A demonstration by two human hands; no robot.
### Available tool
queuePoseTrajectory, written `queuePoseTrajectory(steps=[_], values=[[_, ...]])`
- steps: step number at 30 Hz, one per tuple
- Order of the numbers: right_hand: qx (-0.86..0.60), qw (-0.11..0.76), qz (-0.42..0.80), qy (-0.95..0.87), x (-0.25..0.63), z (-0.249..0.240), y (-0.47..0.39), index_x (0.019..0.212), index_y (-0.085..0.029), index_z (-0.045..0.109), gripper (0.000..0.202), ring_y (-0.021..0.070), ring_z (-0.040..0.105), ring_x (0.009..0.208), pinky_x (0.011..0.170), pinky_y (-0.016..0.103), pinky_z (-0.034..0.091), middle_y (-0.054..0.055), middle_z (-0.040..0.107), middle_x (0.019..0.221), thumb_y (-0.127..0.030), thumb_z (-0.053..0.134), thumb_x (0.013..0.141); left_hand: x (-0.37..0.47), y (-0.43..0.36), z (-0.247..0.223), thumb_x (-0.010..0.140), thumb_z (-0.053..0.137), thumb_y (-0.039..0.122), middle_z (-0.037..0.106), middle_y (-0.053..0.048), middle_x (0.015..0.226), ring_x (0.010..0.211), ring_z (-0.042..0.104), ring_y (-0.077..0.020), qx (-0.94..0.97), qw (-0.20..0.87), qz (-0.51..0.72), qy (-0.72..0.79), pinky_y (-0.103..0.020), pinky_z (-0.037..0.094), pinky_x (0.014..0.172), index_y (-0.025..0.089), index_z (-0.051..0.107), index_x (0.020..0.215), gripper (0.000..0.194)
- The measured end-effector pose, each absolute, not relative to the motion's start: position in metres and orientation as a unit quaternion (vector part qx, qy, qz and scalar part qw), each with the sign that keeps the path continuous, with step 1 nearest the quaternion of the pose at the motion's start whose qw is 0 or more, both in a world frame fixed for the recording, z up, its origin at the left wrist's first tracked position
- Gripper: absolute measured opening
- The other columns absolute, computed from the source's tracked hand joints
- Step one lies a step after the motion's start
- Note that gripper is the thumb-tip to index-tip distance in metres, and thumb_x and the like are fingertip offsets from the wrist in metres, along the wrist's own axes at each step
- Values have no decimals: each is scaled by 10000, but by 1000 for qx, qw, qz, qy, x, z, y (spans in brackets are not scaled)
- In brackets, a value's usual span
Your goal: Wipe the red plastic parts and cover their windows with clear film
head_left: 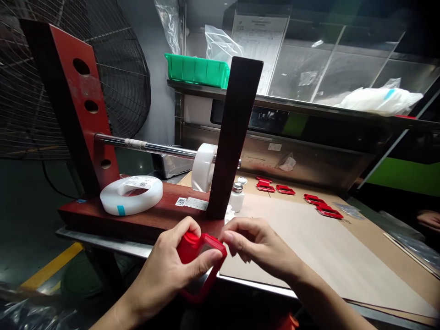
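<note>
My left hand (pixel 172 261) is closed around a red plastic frame (pixel 212 245) with a clear or shiny window, the thumb lying across its face. A rounded red part shows at the frame's upper left. By the frame's upper right corner, my right hand (pixel 257 243) has thumb and forefinger pinched together; anything between them is too small or hidden to make out. Just beyond the hands stands a dark red wooden stand (pixel 172 222) with a metal rod (pixel 161 149). A roll of white film (pixel 202 167) hangs on the rod, and a larger roll (pixel 130 197) lies flat on the base.
Several red frames (pixel 328 211) lie along the back of the cardboard-covered table (pixel 292 238). A white bottle with a metal top (pixel 236 199) stands behind the upright. A green bin (pixel 197 70) sits on the shelf above. A large fan (pixel 127 68) is at left. Another person's hand (pixel 429 220) shows at far right.
</note>
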State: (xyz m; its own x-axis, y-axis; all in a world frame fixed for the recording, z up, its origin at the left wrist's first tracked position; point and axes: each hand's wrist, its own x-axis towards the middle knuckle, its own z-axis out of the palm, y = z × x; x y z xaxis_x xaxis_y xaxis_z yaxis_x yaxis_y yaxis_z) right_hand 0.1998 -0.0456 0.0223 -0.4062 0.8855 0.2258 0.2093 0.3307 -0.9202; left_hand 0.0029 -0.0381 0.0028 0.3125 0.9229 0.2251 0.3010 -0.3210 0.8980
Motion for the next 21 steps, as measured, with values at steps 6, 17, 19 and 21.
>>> queuePoseTrajectory(steps=[6, 17, 19, 21], values=[[-346, 358, 591, -635, 191, 18, -45, 725, -150, 612, 363, 44, 352, 466, 407, 169, 246, -46, 490, 561, -503, 692, 766, -9, -41, -3, 684, 720, 526, 497, 53, 586, 528, 451, -144, 769, 292, 400, 404, -244, 374, 518, 237, 466, 672, 386], [-276, 387, 59, -878, 181, 28, -75, 810, -156, 611, 143, 96, 479, 589, 535, 216, 369, 3, 584, 686, -219, 542, 918, -18, -58, 6, 736, 349, 814, 654, -62, 932, 902, 604, -327, 566, 445, 485, 495, -470, 461, 848, 309, 515, 1197, 704], [-255, 355, -16, -899, 175, 24, -75, 786, -143, 611, 218, 101, 429, 546, 499, 242, 337, 2, 560, 658, -225, 486, 945, -14, -63, 8, 758, 363, 786, 674, -58, 972, 893, 624, -319, 525, 511, 483, 480, -463, 479, 838, 313, 499, 1216, 673], [-238, 336, -72, -909, 169, 20, -73, 751, -138, 616, 287, 106, 380, 512, 474, 264, 305, -7, 522, 616, -214, 435, 961, -14, -63, 9, 792, 411, 729, 668, -40, 1071, 973, 624, -307, 523, 505, 489, 482, -426, 470, 876, 324, 495, 1213, 590]])
